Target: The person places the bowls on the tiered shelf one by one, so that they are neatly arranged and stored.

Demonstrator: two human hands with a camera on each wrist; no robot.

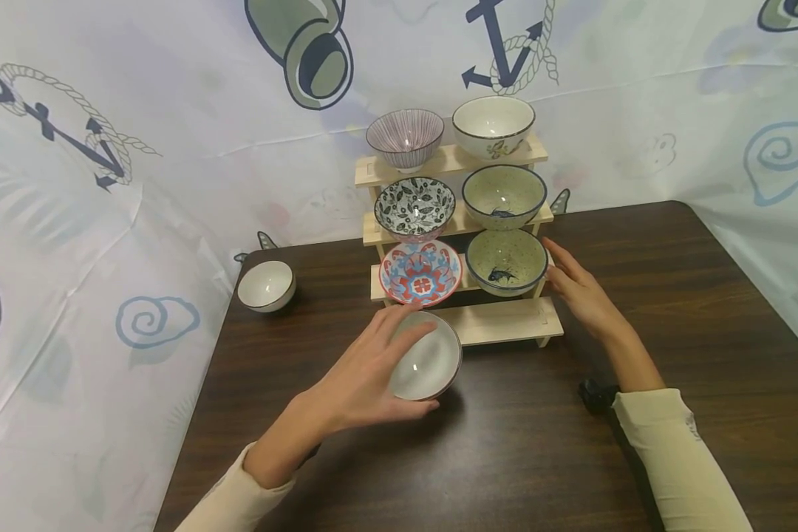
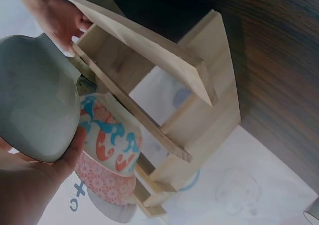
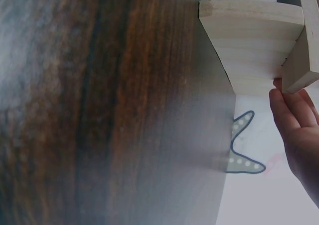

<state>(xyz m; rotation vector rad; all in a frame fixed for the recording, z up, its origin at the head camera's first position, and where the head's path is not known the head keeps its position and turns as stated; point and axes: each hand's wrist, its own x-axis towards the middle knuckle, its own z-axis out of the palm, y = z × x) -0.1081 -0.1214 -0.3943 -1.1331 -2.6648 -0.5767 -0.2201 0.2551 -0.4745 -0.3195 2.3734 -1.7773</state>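
Observation:
My left hand (image 1: 366, 373) grips a white bowl (image 1: 432, 366) with a dark rim, thumb and fingers spread around its sides. The bowl is above the table, in front of the lowest step of a wooden tiered stand (image 1: 505, 321). In the left wrist view this bowl (image 2: 40, 100) looks pale grey, with a red-and-blue patterned bowl (image 2: 109, 135) behind it. My right hand (image 1: 581, 295) is at the stand's right side, beside a green bowl (image 1: 505, 258) with a dark blue rim. Its fairly straight fingers (image 3: 284, 110) touch the end of a step in the right wrist view.
Higher steps hold a black-and-white leaf bowl (image 1: 415, 209), another green bowl (image 1: 504, 196), a purple-striped bowl (image 1: 406, 137) and a white flowered bowl (image 1: 493, 125). A small white bowl (image 1: 266, 286) stands at the back left of the dark table (image 1: 492, 458). Printed cloth (image 1: 193, 89) hangs behind.

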